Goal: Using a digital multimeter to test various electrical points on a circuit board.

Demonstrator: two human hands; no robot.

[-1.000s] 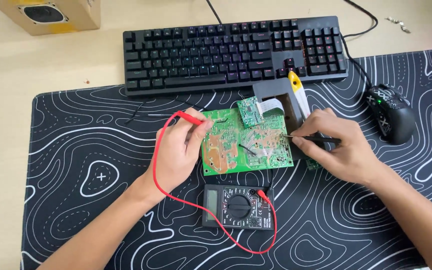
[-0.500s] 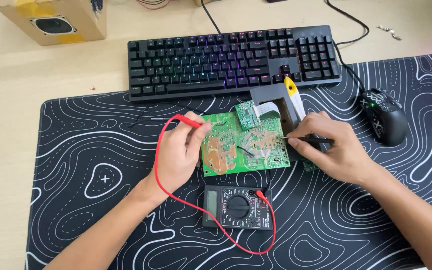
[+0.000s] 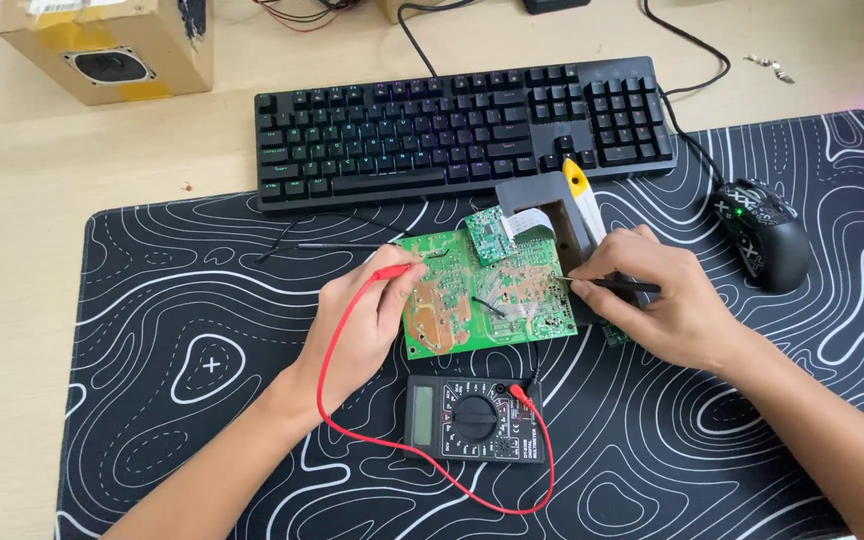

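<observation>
Head view is looking down on a green circuit board (image 3: 482,300) lying flat on a black patterned mat (image 3: 152,300) that is covering the bench (image 3: 12,250). Everything else is sitting around that board: a digital multimeter (image 3: 474,418) just below it, a black keyboard (image 3: 462,125) above it, a grey frame (image 3: 542,215) and a yellow-handled tool (image 3: 580,195) touching its upper right corner, and a black mouse (image 3: 764,235) well off to its right. A cardboard box with a speaker (image 3: 112,50) is standing far to the upper left of the board.

The left hand (image 3: 362,320) is resting at the board's left edge, its grip closed narrowly around the red probe (image 3: 392,272), whose tip is pointing onto the upper left part of the board. The red lead (image 3: 352,430) is looping from that probe down to the multimeter. The right hand (image 3: 667,305) is sitting at the board's right edge, pinching the black probe (image 3: 612,286) like a pen, its tip touching the board's right side.

By the look of it, the board is light and stiff but fragile, with solder points and small parts that could be scratched or bent; its bare edges seem the safest place to take hold. A small daughter board (image 3: 487,235) and a pale ribbon cable (image 3: 527,222) are rising from its top edge and look delicate. Both probes look thin, light and easy to slip off a joint, so a close fingertip hold near the tip seems fitting.
</observation>
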